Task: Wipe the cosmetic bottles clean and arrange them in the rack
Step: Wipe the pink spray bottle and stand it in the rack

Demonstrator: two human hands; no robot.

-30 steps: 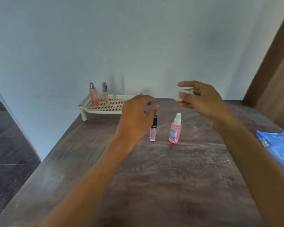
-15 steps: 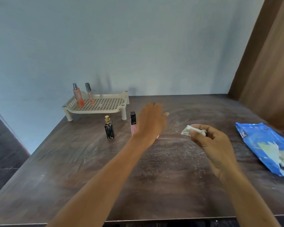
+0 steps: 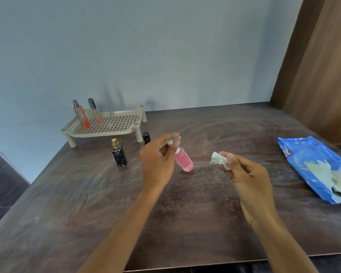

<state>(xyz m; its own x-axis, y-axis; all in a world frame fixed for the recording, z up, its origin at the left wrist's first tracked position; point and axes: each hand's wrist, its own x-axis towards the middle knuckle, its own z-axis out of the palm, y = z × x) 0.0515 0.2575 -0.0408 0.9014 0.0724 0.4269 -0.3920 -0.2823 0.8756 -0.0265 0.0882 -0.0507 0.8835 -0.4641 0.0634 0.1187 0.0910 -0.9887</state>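
Since half a second ago our left hand (image 3: 158, 160) has lifted the small pink plastic spray bottle (image 3: 183, 159) clear of the dark wooden table (image 3: 87, 194), pinching its white cap so it hangs tilted below the fingers. Light, slick and probably swingy, it wants a body grip; our right hand (image 3: 242, 174) pinches the crumpled white wipe (image 3: 217, 158) just right of it. Left of the grip stand a black square bottle (image 3: 119, 156) and the cream perforated rack (image 3: 106, 125), nothing between.

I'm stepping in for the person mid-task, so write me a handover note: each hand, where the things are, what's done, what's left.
Left hand holds the pink spray bottle by its cap, tilted above the table.
Right hand pinches a crumpled wipe beside it.
Done: two bottles stand in the rack.
Left: wipe and rack the pink bottle, then the black gold-capped bottle and the dark-capped one partly behind the left hand.
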